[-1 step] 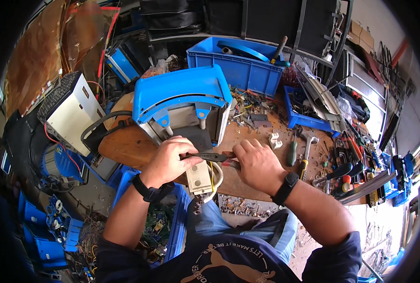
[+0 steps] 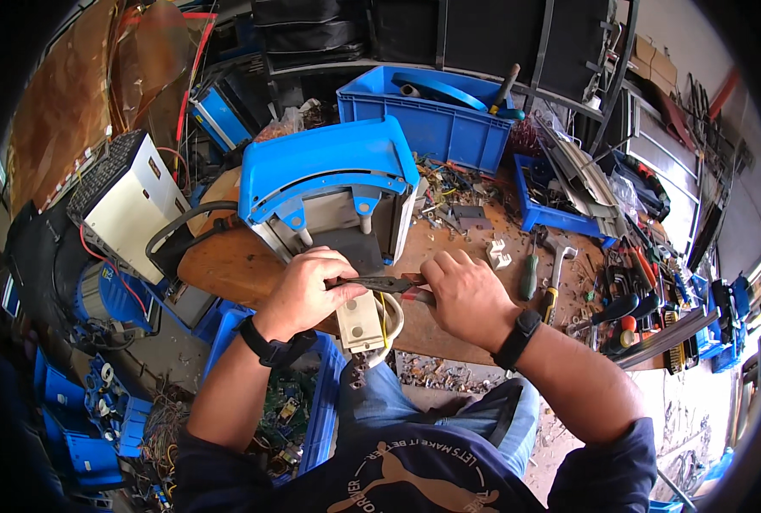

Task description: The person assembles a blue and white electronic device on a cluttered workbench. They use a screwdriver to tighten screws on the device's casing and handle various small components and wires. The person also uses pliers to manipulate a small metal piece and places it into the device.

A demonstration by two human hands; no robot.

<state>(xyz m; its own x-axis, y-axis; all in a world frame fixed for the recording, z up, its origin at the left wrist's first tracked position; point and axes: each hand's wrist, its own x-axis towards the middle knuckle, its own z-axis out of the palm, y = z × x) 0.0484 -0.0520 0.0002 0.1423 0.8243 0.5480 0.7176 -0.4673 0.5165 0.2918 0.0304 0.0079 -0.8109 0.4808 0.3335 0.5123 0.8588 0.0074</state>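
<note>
My right hand (image 2: 467, 295) is closed around the red handles of a pair of long-nosed pliers (image 2: 384, 284), whose jaws point left. At the tip of the jaws, the thumb and fingers of my left hand (image 2: 310, 291) are pinched together; what lies between them is too small to make out. Just below the pliers is a cream-coloured rectangular box (image 2: 360, 323) with round marks on its face. A thick white cable (image 2: 396, 327) loops along its right side, and a thin yellow-green wire (image 2: 386, 318) runs beside it.
Behind my hands a blue-topped machine casing (image 2: 329, 162) stands on the wooden bench (image 2: 218, 269). A blue crate (image 2: 423, 128) is at the back. A screwdriver (image 2: 529, 275), a hammer (image 2: 556, 278) and several other tools lie right. A blue bin of circuit boards (image 2: 320, 402) stands lower left.
</note>
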